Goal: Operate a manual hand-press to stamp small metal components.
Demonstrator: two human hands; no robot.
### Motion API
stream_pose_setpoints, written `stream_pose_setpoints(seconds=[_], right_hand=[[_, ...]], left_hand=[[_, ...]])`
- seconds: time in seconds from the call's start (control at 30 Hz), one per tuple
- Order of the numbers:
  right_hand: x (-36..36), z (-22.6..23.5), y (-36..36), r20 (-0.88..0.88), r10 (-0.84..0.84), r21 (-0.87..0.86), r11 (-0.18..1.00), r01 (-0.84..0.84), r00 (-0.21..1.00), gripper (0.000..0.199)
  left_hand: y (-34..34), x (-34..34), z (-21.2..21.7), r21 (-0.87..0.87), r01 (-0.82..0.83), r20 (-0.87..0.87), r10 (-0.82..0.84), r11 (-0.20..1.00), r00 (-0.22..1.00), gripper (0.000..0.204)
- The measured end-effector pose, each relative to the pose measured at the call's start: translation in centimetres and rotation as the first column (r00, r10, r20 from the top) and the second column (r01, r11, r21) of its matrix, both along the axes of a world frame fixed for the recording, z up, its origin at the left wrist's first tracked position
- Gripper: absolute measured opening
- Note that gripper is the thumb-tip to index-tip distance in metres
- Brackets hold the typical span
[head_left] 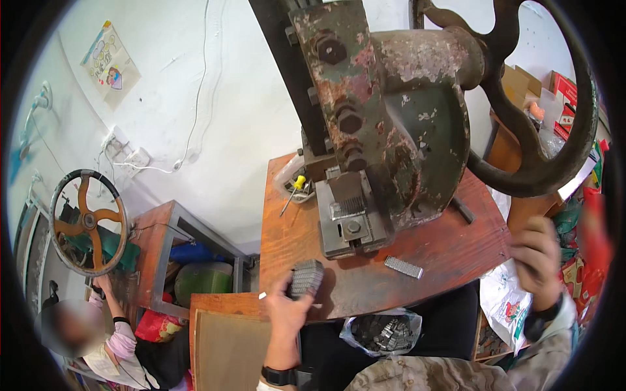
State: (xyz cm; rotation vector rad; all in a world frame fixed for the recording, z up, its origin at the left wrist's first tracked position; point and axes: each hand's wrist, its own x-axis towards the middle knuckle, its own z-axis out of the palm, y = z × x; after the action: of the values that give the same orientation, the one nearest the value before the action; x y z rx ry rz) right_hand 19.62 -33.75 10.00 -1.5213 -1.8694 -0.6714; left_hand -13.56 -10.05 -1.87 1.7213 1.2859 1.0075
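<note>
My left hand (285, 313) holds a grey block of stacked metal strips (306, 277) at the near edge of the wooden bench (287, 228). My right hand (538, 255) grips the lower rim of the large dark flywheel (554, 173) of a rusty old press (385, 117). A small ribbed metal piece (347, 206) sits in the press's die block (349, 228). Another short ribbed metal strip (403, 267) lies on the bench, right of the die.
A yellow-handled screwdriver (293, 193) lies at the bench's back left. A plastic bag of metal pieces (385, 333) hangs below the front edge. At left another person (107, 339) sits by a second press wheel (87, 221) and a wooden table (156, 241). Boxes (561, 91) stand at right.
</note>
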Motion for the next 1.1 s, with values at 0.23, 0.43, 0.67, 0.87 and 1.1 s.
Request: stream_pose_setpoints(seconds=[0.23,0.43,0.67,0.87,1.1], right_hand=[[-0.9,-12.8,3.2,-0.497,-0.133,-0.088,0.991,0.103,0.857,0.017],[-0.4,-13.7,4.5,-0.504,-0.156,-0.100,0.988,0.122,0.850,0.016],[-0.5,-14.0,4.6,-0.511,-0.188,-0.106,0.982,0.156,0.839,0.016],[-0.6,-13.9,4.5,-0.494,-0.187,-0.100,0.982,0.158,0.849,0.016],[-0.7,-13.7,4.8,-0.465,-0.191,-0.103,0.982,0.161,0.864,0.017]], left_hand=[[-3.5,3.1,-1.8,0.431,0.271,-0.363,-0.110,0.861,0.925,0.048],[-4.0,2.9,-1.5,0.389,0.284,-0.416,-0.108,0.876,0.903,0.050],[-4.9,5.3,1.6,0.239,0.251,-0.761,0.020,0.938,0.648,0.065],[-4.8,7.4,0.1,0.376,0.251,-0.721,0.111,0.892,0.684,0.065],[-4.2,7.7,-1.3,0.487,0.269,-0.676,0.164,0.831,0.718,0.055]])
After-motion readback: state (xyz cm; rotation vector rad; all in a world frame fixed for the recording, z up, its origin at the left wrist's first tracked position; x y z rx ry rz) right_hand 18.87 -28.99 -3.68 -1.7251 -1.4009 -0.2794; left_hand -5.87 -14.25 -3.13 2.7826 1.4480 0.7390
